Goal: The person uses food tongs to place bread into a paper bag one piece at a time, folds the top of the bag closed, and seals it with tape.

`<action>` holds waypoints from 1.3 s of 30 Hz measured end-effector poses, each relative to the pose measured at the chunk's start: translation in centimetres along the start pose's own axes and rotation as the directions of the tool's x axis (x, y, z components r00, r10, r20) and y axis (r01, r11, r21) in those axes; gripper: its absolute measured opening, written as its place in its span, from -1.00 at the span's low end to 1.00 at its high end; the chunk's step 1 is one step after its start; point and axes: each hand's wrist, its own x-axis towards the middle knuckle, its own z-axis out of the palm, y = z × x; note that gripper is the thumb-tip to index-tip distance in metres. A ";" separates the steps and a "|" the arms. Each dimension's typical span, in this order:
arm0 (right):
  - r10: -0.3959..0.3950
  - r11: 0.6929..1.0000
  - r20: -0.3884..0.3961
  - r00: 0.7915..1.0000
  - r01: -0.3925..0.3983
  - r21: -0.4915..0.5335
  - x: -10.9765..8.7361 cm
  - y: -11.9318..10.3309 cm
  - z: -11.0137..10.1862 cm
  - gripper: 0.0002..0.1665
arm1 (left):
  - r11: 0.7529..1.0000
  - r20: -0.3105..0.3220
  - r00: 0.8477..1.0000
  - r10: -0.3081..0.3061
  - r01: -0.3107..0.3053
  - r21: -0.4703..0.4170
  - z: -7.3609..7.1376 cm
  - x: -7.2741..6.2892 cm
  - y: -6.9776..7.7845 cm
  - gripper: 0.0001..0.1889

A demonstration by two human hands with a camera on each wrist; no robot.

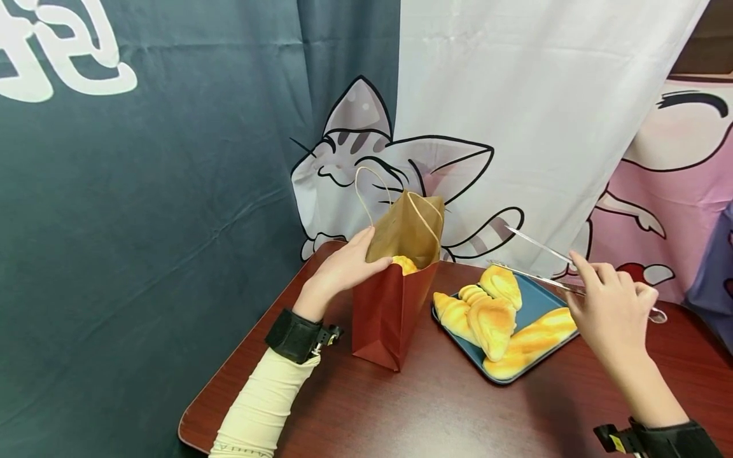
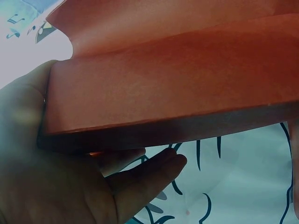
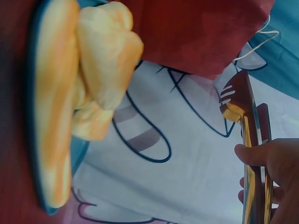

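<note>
A red paper bag with a brown inside and cord handles stands upright on the table. My left hand grips its near-left rim, the thumb over the edge beside a yellow bread inside the bag. From the left wrist view, the red side panel lies between thumb and fingers. My right hand holds metal tongs, their arms apart with nothing between the tips. Below the tongs sits a blue tray bearing a long loaf, a folded bread roll and other breads.
The dark red-brown wooden table has a rounded edge at the left. Behind it hangs a cloth backdrop with cartoon cats, close to the bag and tray. A dark green cloth hangs along the left side.
</note>
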 end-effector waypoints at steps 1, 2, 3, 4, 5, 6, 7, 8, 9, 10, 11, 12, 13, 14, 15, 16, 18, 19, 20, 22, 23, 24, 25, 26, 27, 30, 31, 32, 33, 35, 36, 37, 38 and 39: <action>0.009 1.000 0.010 1.000 -0.009 0.000 -0.3 0.2 -0.1 -0.28 | 1.000 -0.002 1.000 0.000 0.000 0.001 0.0 0.0 0.0 -0.09; 0.016 1.000 0.017 1.000 -0.016 0.000 -0.7 0.4 -0.1 -0.28 | 1.000 -0.004 1.000 0.003 -0.003 0.002 0.0 0.0 0.0 -0.10; 0.019 1.000 0.025 0.999 -0.019 -0.001 -1.0 0.6 -0.2 -0.27 | 1.000 -0.006 1.000 0.005 -0.005 0.002 0.0 0.0 -0.1 -0.10; 0.023 1.000 0.030 0.999 -0.023 -0.002 -1.3 0.8 -0.2 -0.26 | 1.000 -0.008 1.000 0.008 -0.008 0.001 0.0 0.0 -0.1 -0.10; 0.029 1.000 0.038 0.999 -0.029 -0.003 -1.7 1.0 -0.3 -0.26 | 1.000 -0.011 1.000 0.010 -0.010 0.003 0.0 0.0 -0.1 -0.10; 0.039 0.999 0.051 0.998 -0.039 -0.006 -2.0 1.2 -0.3 -0.25 | 1.000 -0.012 1.000 0.012 -0.012 0.004 0.0 0.0 -0.1 -0.10; 0.050 0.999 0.067 0.996 -0.050 -0.009 -2.4 1.4 -0.4 -0.24 | 1.000 -0.013 1.000 0.015 -0.015 0.003 0.0 0.0 -0.1 -0.10; 0.060 0.998 0.082 0.995 -0.059 -0.014 -2.7 1.7 -0.5 -0.23 | 1.000 -0.014 1.000 0.018 -0.018 0.003 0.0 0.0 -0.1 -0.10; 0.070 0.997 0.099 0.993 -0.068 -0.019 -3.1 1.9 -0.6 -0.22 | 1.000 -0.014 1.000 0.020 -0.020 0.003 0.0 0.0 -0.1 -0.10; 0.080 0.997 0.116 0.990 -0.078 -0.026 -3.4 2.1 -0.7 -0.21 | 1.000 -0.014 1.000 0.023 -0.023 0.002 0.0 0.0 -0.1 -0.10; 0.090 0.996 0.135 0.987 -0.087 -0.031 -3.7 2.3 -0.7 -0.21 | 1.000 -0.015 1.000 0.024 -0.024 0.002 0.0 0.0 -0.1 -0.10; 0.099 0.995 0.152 0.984 -0.094 -0.037 -4.0 2.5 -0.8 -0.20 | 1.000 -0.015 1.000 0.026 -0.026 0.002 0.0 0.1 -0.1 -0.10; 0.104 0.994 0.164 0.981 -0.099 -0.040 -4.3 2.7 -0.9 -0.20 | 1.000 -0.015 1.000 0.027 -0.027 0.002 0.0 0.1 -0.1 -0.10; 0.111 0.994 0.178 0.978 -0.105 -0.043 -4.7 2.9 -0.9 -0.20 | 1.000 -0.015 1.000 0.027 -0.027 0.005 0.0 0.1 -0.2 -0.10; 0.118 0.993 0.194 0.974 -0.110 -0.048 -5.0 3.1 -1.0 -0.20 | 1.000 -0.016 0.999 0.028 -0.028 0.004 0.0 0.1 -0.2 -0.10; 0.126 0.992 0.210 0.969 -0.117 -0.053 -5.2 3.2 -1.0 -0.20 | 1.000 -0.016 0.999 0.027 -0.027 0.004 0.0 0.1 -0.2 -0.10; 0.140 0.990 0.241 0.960 -0.128 -0.063 -5.8 3.4 -1.1 -0.20 | 1.000 -0.017 0.999 0.028 -0.028 0.006 0.1 0.2 -0.2 -0.10; 0.147 0.989 0.257 0.955 -0.134 -0.068 -6.0 3.6 -1.1 -0.20 | 1.000 -0.018 0.999 0.029 -0.029 0.006 0.1 0.2 -0.2 -0.10; 0.154 0.988 0.272 0.950 -0.139 -0.074 -6.3 3.7 -1.1 -0.20 | 1.000 -0.017 0.999 0.029 -0.029 0.007 0.1 0.2 -0.2 -0.10; 0.166 0.986 0.297 0.940 -0.149 -0.080 -6.7 3.9 -1.1 -0.19 | 1.000 -0.017 0.999 0.028 -0.028 0.010 0.1 0.2 -0.3 -0.09; 0.170 0.985 0.306 0.937 -0.152 -0.081 -6.9 4.0 -1.0 -0.19 | 1.000 -0.017 0.999 0.028 -0.028 0.012 0.1 0.2 -0.3 -0.09; 0.172 0.985 0.311 0.935 -0.154 -0.083 -7.1 4.1 -1.0 -0.19 | 0.999 -0.018 0.999 0.029 -0.029 0.013 0.1 0.2 -0.3 -0.09; 0.174 0.984 0.317 0.932 -0.155 -0.084 -7.3 4.1 -1.0 -0.19 | 0.999 -0.019 0.999 0.030 -0.030 0.013 0.1 0.2 -0.3 -0.09; 0.174 0.984 0.322 0.931 -0.155 -0.083 -7.5 4.2 -1.0 -0.19 | 0.999 -0.020 0.999 0.030 -0.030 0.012 0.1 0.2 -0.3 -0.09; 0.173 0.985 0.329 0.928 -0.155 -0.082 -7.7 4.3 -0.9 -0.19 | 0.999 -0.022 0.999 0.032 -0.031 0.012 0.1 0.2 -0.4 -0.09; 0.162 0.987 0.351 0.922 -0.144 -0.077 -8.2 4.4 -0.8 -0.18 | 0.999 -0.022 0.999 0.032 -0.031 0.009 0.1 0.2 -0.3 -0.10; 0.157 0.987 0.363 0.918 -0.140 -0.073 -8.4 4.4 -0.8 -0.17 | 1.000 -0.021 0.999 0.029 -0.029 0.009 0.0 0.1 -0.3 -0.10; 0.153 0.988 0.378 0.913 -0.136 -0.070 -8.6 4.4 -0.7 -0.17 | 1.000 -0.020 0.999 0.028 -0.027 0.011 0.0 0.1 -0.3 -0.10; 0.150 0.989 0.394 0.907 -0.133 -0.070 -8.7 4.4 -0.7 -0.16 | 1.000 -0.019 0.999 0.027 -0.026 0.013 0.0 0.1 -0.3 -0.09; 0.148 0.989 0.428 0.891 -0.131 -0.069 -9.0 4.5 -0.7 -0.15 | 1.000 -0.020 0.999 0.026 -0.025 0.013 0.1 0.1 -0.3 -0.10; 0.152 0.988 0.444 0.883 -0.134 -0.071 -9.1 4.5 -0.7 -0.15 | 1.000 -0.021 0.999 0.026 -0.025 0.012 0.1 0.1 -0.3 -0.10; 0.154 0.988 0.458 0.875 -0.135 -0.073 -9.2 4.6 -0.7 -0.15 | 1.000 -0.021 0.999 0.026 -0.026 0.012 0.0 0.1 -0.3 -0.10; 0.159 0.987 0.472 0.867 -0.140 -0.075 -9.3 4.6 -0.7 -0.15 | 1.000 -0.022 0.999 0.026 -0.026 0.011 0.0 0.1 -0.3 -0.10; 0.167 0.986 0.488 0.857 -0.147 -0.078 -9.4 4.6 -0.7 -0.14 | 1.000 -0.023 0.999 0.026 -0.026 0.010 0.0 0.1 -0.3 -0.10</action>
